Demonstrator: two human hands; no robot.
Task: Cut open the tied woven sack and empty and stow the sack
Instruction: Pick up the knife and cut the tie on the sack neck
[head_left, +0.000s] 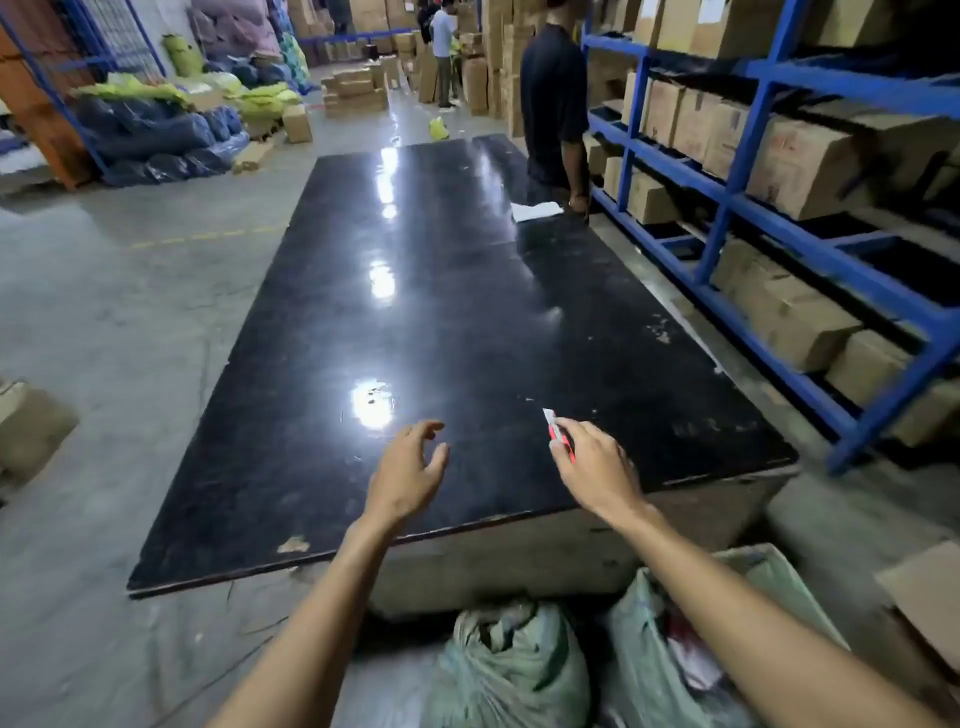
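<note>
- Right hand (592, 462) out over the black table (467, 291), pinching a red cutter (558, 434) with the blade sticking out.
- Left hand (408, 470) empty, fingers loose and spread, just beside the blade. Could get cut if brought closer.
- Green woven sack (511, 670) down on the floor, against the near table end, top bunched up. Second green sack (675, 670) beside it, mouth gaping.
- Could slice the things inside if cut too deep.
- Could spill onto the floor if tipped before being lifted to the table.
- Person in dark shirt (553, 104) at the far end, well apart.
</note>
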